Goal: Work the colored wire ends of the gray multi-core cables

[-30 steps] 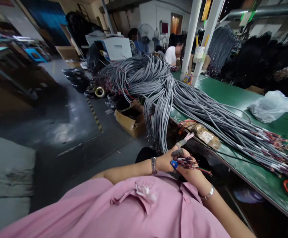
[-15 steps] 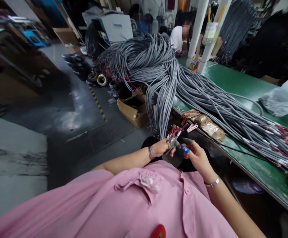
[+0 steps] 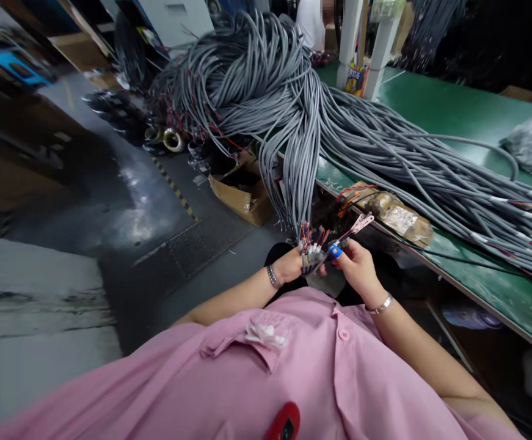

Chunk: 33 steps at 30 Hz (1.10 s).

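My left hand (image 3: 292,264) is closed around a bundle of grey cables, with grey and yellow coverings on its fingers. Red, purple and orange wire ends (image 3: 309,235) with white sleeves fan up out of that grip. Close beside it, my right hand (image 3: 360,269) has blue tape on the thumb. Thumb and fingers pinch thin coloured wires at a cable end; the exact contact is partly hidden. A pale pink clip (image 3: 363,223) lies just beyond these wires, by the bench edge; whether it touches them I cannot tell.
A large heap of grey cables (image 3: 266,79) spreads along the green bench (image 3: 435,110) to my right. A taped brown block (image 3: 405,221) sits at its edge. An open cardboard box (image 3: 238,198) stands on the floor. Across the bench is a person in white (image 3: 310,24).
My view has tipped downward. My right hand has come closer to my left and closed from a looser, more open pose onto the thin wires. My left hand keeps its bundle.
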Tool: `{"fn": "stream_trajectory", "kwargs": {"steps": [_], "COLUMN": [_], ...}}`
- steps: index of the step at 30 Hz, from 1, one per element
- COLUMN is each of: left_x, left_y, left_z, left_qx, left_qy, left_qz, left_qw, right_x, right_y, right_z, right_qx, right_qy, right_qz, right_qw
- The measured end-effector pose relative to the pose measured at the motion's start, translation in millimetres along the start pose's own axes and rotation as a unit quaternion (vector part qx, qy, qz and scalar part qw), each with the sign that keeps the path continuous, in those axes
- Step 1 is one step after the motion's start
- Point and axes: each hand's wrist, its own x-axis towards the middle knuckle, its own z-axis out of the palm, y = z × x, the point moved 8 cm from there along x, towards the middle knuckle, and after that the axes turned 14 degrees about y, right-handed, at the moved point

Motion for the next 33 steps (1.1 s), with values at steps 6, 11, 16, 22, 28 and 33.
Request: {"fn": "stream_trajectory", "kwargs": {"steps": [6,11,16,22,28,33], "left_x": [18,19,12,10,6,-1], "left_y": [7,29,40,34,3,5], "left_z": [-11.5,3.5,32.1,45.8,40.3,35.3], "left_qx": [-0.107,-0.153,-0.103,-0.041,-0.025,0.064], "left_qy": [0.054,0.037,0.058,0.057,-0.055,-0.084], "left_qz": [-0.009,-0.033,0.038,0.112,0.005,0.031], "left_qw": [0.993,0.987,0.992,0.991,0.998,0.994], "right_x": [-9,-19,-23,-29,-18,-13], "right_y": [5,9,3,-13,-21,-21], "right_z": [0,2,-9,-20,-17,-10], "right_qx": [-0.018,-0.108,-0.151,-0.171,-0.196,-0.188], "right_qy": [-0.038,-0.046,-0.002,0.039,0.038,0.002], "right_qz": [-0.054,-0.109,-0.143,-0.181,-0.174,-0.179], "right_qw": [0.998,0.987,0.978,0.968,0.964,0.966]}}
